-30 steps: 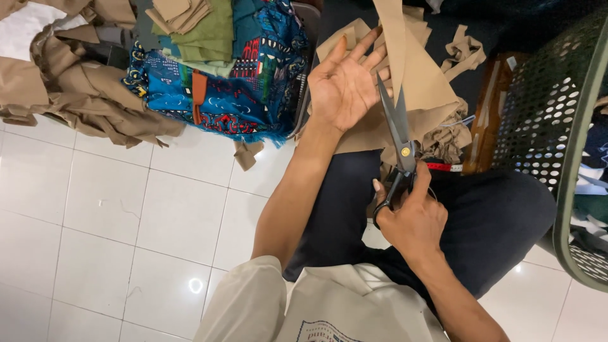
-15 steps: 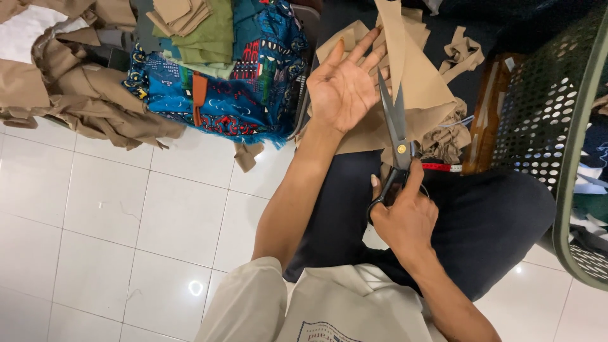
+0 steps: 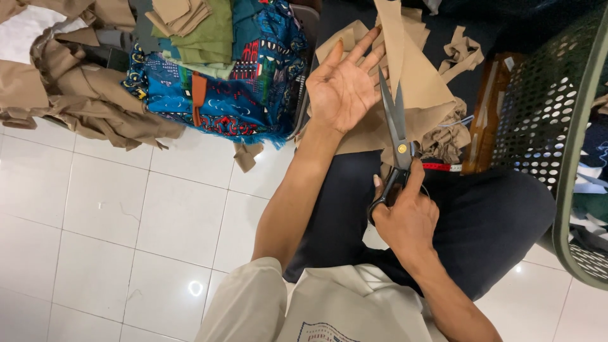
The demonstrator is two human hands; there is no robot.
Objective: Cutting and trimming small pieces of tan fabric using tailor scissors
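Here, a piece of tan fabric lies over the lap of a seated person, seen from above, and a pair of large scissors has its blades resting on it, points aimed away from the body and only slightly parted. The right hand is closed around the black handles, thumb and fingers through the loops. The left hand is spread wide, palm up, fingers fanned; it grips nothing and lies on the cloth just left of the blades. Judging by the loose tan offcuts scattered beyond the lap, some cutting looks done, while the piece under the blades still appears largely whole, so more seems left.

Just right of the scissors, a red-marked measuring tape pokes out from under the cloth. Further right stands a dark green perforated basket, close against the knee. To the left, on the white tiled floor, sit a stack of blue patterned fabric with green folded cloth on top, and a crumpled heap of tan cloth. Nothing blocks the blades.
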